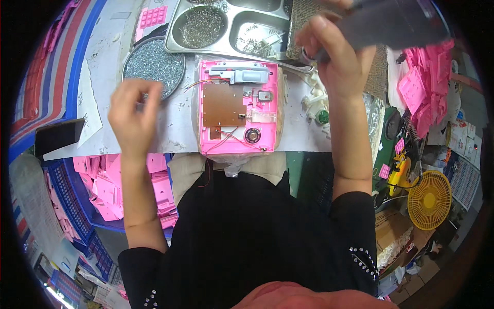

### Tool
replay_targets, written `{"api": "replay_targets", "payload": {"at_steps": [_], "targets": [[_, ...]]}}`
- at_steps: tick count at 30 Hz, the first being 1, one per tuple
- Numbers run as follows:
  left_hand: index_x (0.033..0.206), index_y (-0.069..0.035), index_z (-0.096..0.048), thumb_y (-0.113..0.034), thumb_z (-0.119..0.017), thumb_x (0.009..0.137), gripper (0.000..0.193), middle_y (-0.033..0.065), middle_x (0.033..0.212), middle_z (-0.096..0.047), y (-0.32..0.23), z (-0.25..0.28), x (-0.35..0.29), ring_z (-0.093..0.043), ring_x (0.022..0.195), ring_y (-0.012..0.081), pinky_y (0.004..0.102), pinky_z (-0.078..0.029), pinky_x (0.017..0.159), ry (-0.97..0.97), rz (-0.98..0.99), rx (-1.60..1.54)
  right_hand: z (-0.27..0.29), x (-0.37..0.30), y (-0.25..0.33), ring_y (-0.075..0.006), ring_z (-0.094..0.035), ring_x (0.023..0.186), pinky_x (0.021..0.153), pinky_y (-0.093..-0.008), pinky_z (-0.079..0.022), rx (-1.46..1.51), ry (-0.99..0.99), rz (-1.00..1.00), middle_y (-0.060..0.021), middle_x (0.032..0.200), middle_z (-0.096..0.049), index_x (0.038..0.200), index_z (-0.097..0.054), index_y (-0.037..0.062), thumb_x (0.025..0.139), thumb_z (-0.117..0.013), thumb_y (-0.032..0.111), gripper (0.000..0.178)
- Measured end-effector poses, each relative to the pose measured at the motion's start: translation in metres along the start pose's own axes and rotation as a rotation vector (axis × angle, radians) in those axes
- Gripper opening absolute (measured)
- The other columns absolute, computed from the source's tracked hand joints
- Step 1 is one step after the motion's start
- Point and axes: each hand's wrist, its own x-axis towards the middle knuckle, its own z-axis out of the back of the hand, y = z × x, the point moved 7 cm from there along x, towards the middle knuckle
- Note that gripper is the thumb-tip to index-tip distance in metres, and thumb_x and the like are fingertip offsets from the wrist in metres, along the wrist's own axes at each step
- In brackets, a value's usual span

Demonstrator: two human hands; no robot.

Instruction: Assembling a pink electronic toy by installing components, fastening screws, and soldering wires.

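My left hand (133, 110) is over the near edge of a round dish of small silvery screws (154, 66), its fingers closed in a pinch; anything between them is too small to make out. At the upper right my right hand (340, 64) is raised, fingers curled round a dark grey object (391, 26) whose kind I cannot tell. Between my hands a pink plastic casing (239, 144) lies open side up on the table edge. It holds a brown circuit board (222, 105), a grey mechanism (249, 75), a small round speaker (252, 135) and thin wires.
Behind the casing stands a metal compartment tray (232, 47) with small metal parts. White plastic parts (315, 100) lie to its right. Pink pieces are piled at the right (416, 87) and in a blue crate (103, 224) below left. A yellow fan (429, 201) is at far right.
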Motion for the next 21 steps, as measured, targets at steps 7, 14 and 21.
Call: {"api": "replay_targets", "payload": {"at_steps": [7, 14, 21], "targets": [[0.083, -0.002, -0.069, -0.03, -0.069, 0.093, 0.03, 0.0141, 0.081, -0.065, 0.066, -0.013, 0.046, -0.066, 0.078, 0.0332, 0.0457, -0.047, 0.075, 0.278, 0.006, 0.522, -0.016, 0.041, -0.007, -0.0083, -0.056, 0.057, 0.054, -0.0236, -0.044, -0.037, 0.026, -0.016, -0.0022, 0.072, -0.061, 0.122, -0.058, -0.0044, 0.09, -0.069, 0.01, 0.037], [0.105, -0.003, -0.07, -0.026, -0.076, 0.087, 0.03, 0.015, 0.107, -0.07, -0.006, -0.027, 0.012, -0.066, 0.099, 0.034, 0.0469, -0.047, 0.092, 0.193, -0.143, 0.079, -0.01, 0.033, -0.013, -0.008, -0.056, 0.059, 0.055, -0.0225, -0.043, -0.059, 0.014, 0.003, -0.0022, 0.073, -0.062, 0.125, -0.056, -0.0045, 0.09, -0.071, 0.013, 0.042], [0.098, -0.008, -0.071, -0.018, -0.075, 0.086, 0.016, 0.0062, 0.082, -0.065, -0.044, -0.053, -0.009, -0.063, 0.082, 0.026, 0.0417, -0.043, 0.084, 0.218, -0.376, 0.146, -0.004, 0.047, 0.013, -0.0089, -0.06, 0.066, 0.062, -0.022, -0.044, -0.197, -0.04, 0.044, -0.0036, 0.078, -0.066, 0.142, -0.049, -0.0029, 0.09, -0.078, 0.027, 0.067]]}}
